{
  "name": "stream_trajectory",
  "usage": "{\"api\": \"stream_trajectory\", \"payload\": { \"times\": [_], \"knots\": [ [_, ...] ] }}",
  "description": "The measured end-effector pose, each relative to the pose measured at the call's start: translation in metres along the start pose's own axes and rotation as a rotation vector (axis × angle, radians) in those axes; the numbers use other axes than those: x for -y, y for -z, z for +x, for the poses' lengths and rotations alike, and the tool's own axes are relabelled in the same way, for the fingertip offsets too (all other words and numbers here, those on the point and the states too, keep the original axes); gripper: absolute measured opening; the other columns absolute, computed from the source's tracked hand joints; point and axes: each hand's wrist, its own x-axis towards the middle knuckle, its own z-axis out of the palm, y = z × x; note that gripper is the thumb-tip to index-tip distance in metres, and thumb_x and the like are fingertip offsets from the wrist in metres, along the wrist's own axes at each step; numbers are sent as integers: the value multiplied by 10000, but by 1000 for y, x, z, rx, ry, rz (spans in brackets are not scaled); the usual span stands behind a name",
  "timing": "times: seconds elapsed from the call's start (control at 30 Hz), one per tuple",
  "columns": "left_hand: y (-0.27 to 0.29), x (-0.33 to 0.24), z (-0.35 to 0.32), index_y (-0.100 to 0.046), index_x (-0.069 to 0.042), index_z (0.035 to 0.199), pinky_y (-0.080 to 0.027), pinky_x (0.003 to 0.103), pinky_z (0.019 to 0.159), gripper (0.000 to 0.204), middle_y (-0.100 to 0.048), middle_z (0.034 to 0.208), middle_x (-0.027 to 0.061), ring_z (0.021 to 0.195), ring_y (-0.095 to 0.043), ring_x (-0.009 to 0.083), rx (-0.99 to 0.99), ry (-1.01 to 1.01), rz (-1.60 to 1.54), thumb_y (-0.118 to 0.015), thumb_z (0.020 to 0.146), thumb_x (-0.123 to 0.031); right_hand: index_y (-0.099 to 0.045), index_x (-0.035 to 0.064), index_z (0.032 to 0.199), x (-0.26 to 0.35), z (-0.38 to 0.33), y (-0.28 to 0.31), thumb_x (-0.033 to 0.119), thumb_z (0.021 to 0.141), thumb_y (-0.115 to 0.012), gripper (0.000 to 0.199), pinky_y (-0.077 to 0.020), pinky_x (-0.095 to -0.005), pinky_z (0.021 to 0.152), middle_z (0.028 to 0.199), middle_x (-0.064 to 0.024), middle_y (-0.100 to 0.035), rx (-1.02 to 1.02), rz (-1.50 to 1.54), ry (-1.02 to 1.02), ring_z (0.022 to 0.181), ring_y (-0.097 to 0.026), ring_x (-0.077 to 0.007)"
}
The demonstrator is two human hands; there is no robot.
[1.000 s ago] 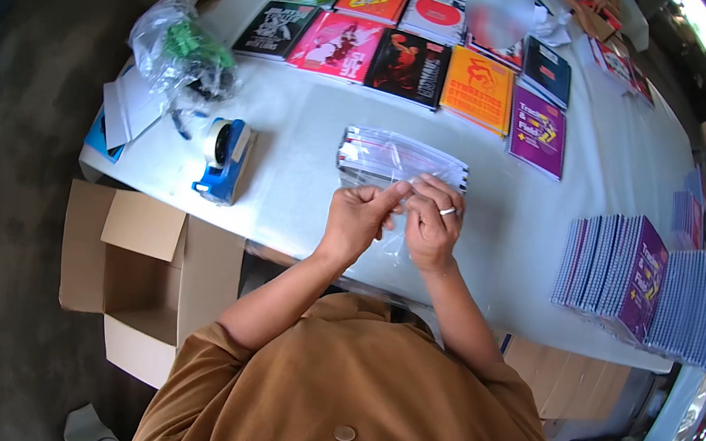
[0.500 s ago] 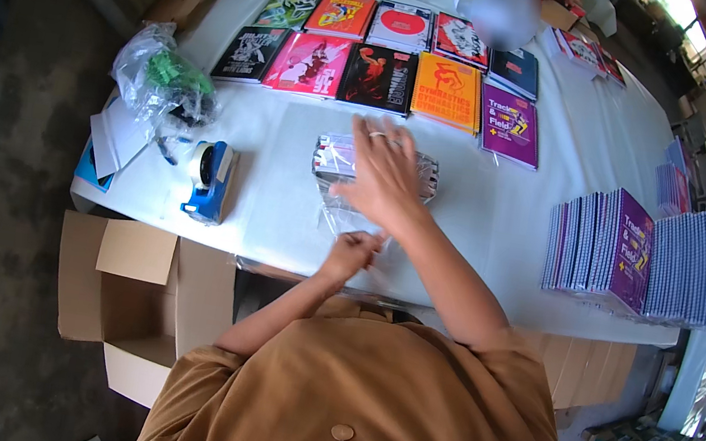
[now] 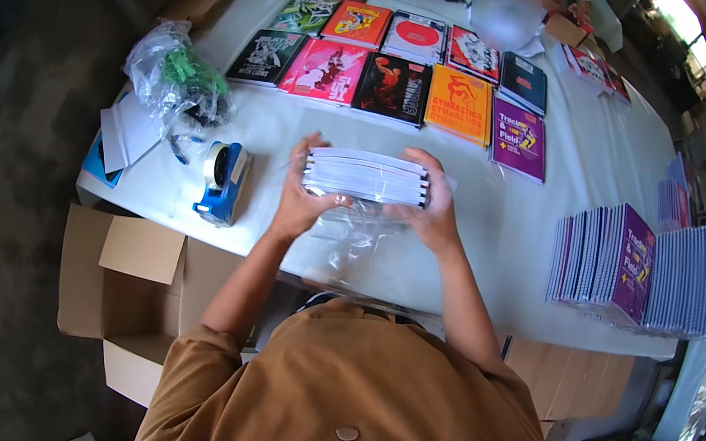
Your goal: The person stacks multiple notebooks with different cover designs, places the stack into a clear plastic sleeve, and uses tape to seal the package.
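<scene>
Toward the near side of a white-covered bench (image 3: 499, 251), a stack of white-paged notebooks (image 3: 366, 177) is held at both ends. Left hand (image 3: 295, 198) wraps its left end, right hand (image 3: 438, 213) the opposite one; fingers reach behind, thumbs come round the near side. Clear plastic film (image 3: 358, 232) trails loose toward the wearer; cannot tell whether it encloses the whole stack. Step in hand looks like squaring or steadying the bundle. Next move probably calls for even pressure at both ends and control of the slack film. Blue tape dispenser (image 3: 222, 183) stands apart, left, untouched; sports-cover notebooks (image 3: 460, 104) lie in rows beyond.
</scene>
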Motion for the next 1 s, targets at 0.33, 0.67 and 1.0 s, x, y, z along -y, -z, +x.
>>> {"api": "stream_trajectory", "payload": {
  "times": [0.33,0.67,1.0],
  "knots": [
    [22,-85,69,-611,-35,834,-346,227,492,146,-504,606,2,518,-419,81,-268,-552,417,-704,721,-38,-624,21,789,104,73,-13,96,832,-633,87,-446,-256,545,596,-19,-551,-660,-73,611,516,-514,-129],
    [12,0,-14,-206,12,1403,-270,366,1041,591,-280,1423,195,1288,-324,264,131,-33,114,-434,941,-277,-531,17,1189,13,-38,-56,286,876,-508,414,-289,-441,1027,1278,-137,-486,217,-990,471,1197,-434,-289],
    [-19,-25,-30,-649,-150,1089,-273,407,997,274,-581,1195,30,1208,-406,303,-86,-355,1004,-632,816,-148,-404,-49,1268,10,32,-47,129,800,-521,515,-258,-414,1045,1310,-221,-430,-165,-1046,385,1258,-373,-319]
  ]
}}
